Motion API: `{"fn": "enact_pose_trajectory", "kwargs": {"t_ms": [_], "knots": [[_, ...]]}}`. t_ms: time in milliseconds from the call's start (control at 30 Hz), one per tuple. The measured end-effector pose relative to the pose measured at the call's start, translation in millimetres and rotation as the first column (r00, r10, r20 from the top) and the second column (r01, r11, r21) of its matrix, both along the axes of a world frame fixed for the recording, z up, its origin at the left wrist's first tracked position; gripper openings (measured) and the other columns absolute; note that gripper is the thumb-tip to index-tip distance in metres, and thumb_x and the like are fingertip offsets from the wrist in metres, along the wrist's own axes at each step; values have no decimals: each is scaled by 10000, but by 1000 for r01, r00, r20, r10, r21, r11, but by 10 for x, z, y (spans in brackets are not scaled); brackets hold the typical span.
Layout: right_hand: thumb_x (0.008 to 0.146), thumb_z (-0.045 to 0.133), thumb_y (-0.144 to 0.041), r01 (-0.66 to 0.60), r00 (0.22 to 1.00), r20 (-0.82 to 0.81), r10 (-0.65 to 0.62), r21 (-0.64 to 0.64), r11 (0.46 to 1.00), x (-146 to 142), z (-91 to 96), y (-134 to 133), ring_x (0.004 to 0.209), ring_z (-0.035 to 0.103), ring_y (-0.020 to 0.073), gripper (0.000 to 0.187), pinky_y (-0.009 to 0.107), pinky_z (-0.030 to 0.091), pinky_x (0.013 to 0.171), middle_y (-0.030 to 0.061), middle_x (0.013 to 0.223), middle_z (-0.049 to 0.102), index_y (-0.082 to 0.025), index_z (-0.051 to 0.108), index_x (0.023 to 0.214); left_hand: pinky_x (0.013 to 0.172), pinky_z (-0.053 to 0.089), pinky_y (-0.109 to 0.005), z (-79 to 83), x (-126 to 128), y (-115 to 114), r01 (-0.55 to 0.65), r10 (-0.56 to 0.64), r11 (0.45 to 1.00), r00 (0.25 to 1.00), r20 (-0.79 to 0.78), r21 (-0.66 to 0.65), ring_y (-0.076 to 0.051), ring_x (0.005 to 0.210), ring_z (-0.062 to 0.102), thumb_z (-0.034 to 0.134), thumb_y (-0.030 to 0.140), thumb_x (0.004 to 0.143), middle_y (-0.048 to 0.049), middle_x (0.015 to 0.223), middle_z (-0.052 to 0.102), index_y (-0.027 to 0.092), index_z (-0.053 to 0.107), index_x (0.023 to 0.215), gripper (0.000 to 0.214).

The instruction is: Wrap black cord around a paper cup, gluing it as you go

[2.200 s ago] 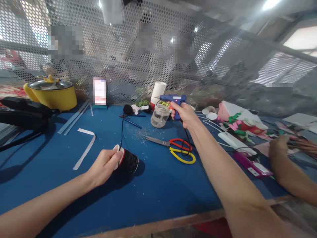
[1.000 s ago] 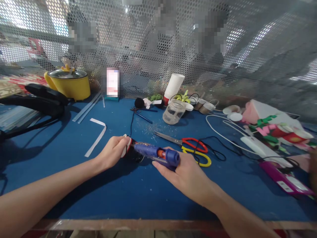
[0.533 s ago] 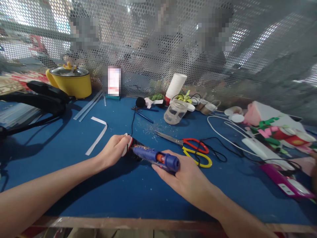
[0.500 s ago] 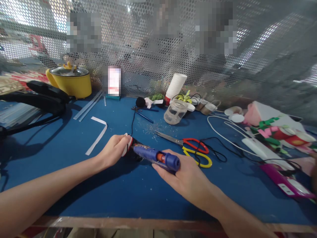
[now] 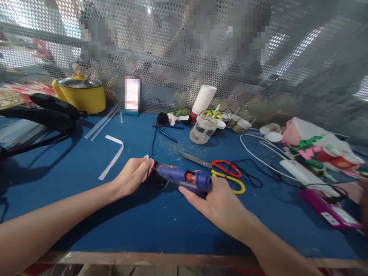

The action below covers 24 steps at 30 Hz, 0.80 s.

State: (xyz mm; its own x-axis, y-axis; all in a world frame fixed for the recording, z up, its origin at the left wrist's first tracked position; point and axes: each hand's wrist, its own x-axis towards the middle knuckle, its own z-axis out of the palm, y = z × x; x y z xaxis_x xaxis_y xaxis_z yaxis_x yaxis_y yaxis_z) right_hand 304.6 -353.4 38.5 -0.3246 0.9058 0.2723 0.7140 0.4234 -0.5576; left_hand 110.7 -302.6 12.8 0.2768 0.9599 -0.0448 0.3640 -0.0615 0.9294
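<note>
Glue gun (image 5: 184,176), blue and close to level, sits in the right hand (image 5: 224,197), whose fingers are wrapped round a grip mostly hidden from me. It is over the middle of the blue table (image 5: 178,234), its nozzle aimed left at a black roll (image 5: 160,181). The left hand (image 5: 132,174) has thumb and fingers closed on the roll's white, red-edged end. From where I stand I can't quite tell whether the nozzle touches the roll or stops just short; the tip is small and dark against it. Black thread (image 5: 153,145) runs from beside the left thumb to the far side, up to pliers (image 5: 168,135) lying with their blue handles spread. Beyond the right hand lie scissors (image 5: 225,165), points to the left, one handle red, the other yellow and partly covered by the hand. A bent white strip (image 5: 115,159) lies beyond the left forearm. At the far left stands a yellow pot (image 5: 89,99) with a glass lid, and right of it a lit phone (image 5: 131,95) stands upright. Farther right, a clear jar (image 5: 203,131) stands in front of a leaning stack of cups (image 5: 204,97). Over on the right are a white power strip (image 5: 299,174) and, nearer, a purple box (image 5: 324,211).
</note>
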Motion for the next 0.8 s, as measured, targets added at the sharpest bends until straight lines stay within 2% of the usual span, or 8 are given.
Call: {"fn": "enact_pose_trajectory", "kwargs": {"t_ms": [133, 300, 467, 600, 800], "knots": [[747, 513, -299, 34, 998, -52, -38, -66, 997, 14, 9, 20, 471, 550, 146, 125, 237, 429, 458, -14, 488, 557, -197, 548, 684, 438, 244, -220, -5, -3, 1, 14, -13, 999, 999, -33, 40, -80, 440, 285, 317, 401, 777, 55, 439, 314, 164, 383, 487, 380], [730, 534, -291, 20, 998, -50, -25, -99, 995, 13, 22, 1, 467, 557, 158, 125, 240, 435, 460, -39, 393, 479, -205, 528, 640, 439, 228, -226, -9, -6, -4, 32, -29, 998, 998, -52, 52, -79, 441, 277, 305, 398, 782, 54, 436, 312, 170, 345, 474, 386], [736, 526, -285, 27, 998, -55, -34, -109, 994, 14, 47, 4, 461, 552, 153, 122, 248, 444, 476, -32, 430, 513, -203, 521, 646, 436, 221, -230, -11, -16, -15, 32, -30, 998, 998, -54, 48, -77, 438, 257, 301, 394, 781, 58, 435, 290, 175, 322, 470, 381], [720, 542, -273, 10, 998, -57, -17, -113, 993, 17, 50, 3, 476, 555, 153, 160, 230, 437, 467, -38, 387, 474, -205, 495, 584, 441, 247, -229, -18, -17, -10, 47, -44, 997, 998, -47, 55, -77, 441, 272, 309, 393, 786, 56, 437, 305, 170, 343, 474, 384], [733, 519, -300, 49, 997, -49, -58, -165, 985, 18, 67, -10, 419, 520, 124, 143, 212, 417, 425, -32, 439, 513, -184, 541, 652, 456, 298, -225, -30, -28, -4, 54, -46, 994, 995, -86, 92, -75, 439, 262, 297, 410, 785, 58, 441, 289, 168, 346, 477, 395]]}}
